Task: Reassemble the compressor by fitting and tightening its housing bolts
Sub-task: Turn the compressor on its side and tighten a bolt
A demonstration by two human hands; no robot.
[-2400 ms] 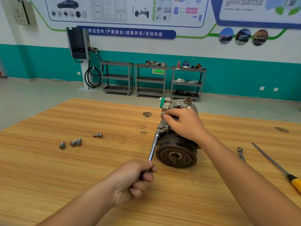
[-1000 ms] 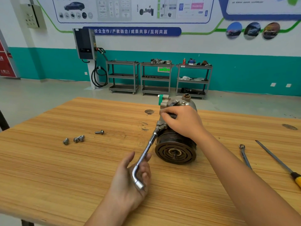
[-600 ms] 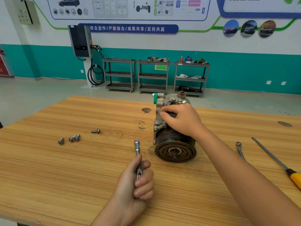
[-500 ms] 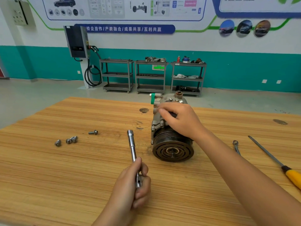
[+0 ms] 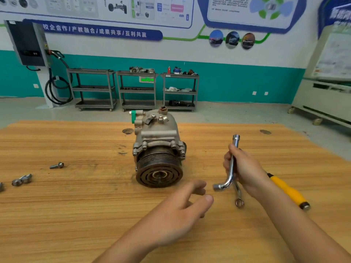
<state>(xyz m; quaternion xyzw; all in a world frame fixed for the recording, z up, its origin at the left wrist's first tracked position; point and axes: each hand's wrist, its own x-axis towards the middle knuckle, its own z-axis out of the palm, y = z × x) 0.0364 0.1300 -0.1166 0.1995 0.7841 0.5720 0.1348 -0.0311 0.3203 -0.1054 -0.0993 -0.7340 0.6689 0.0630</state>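
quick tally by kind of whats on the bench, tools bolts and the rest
compressor: 1
L-shaped socket wrench, held in the right hand: 1
ring spanner: 1
yellow-handled screwdriver: 1
loose bolts: 4, one cut off at the left edge
total: 8

Lighting: was bright, even, diffuse.
Shadows: lay soft and faint beneath compressor [image 5: 158, 149] and left hand [image 5: 182, 207].
Glare: small highlights showed on L-shaped wrench [image 5: 230, 168].
Blur: whole frame was slightly soft; wall posters [image 5: 114, 8] were smeared.
Distortion: verticals leaned at both side edges.
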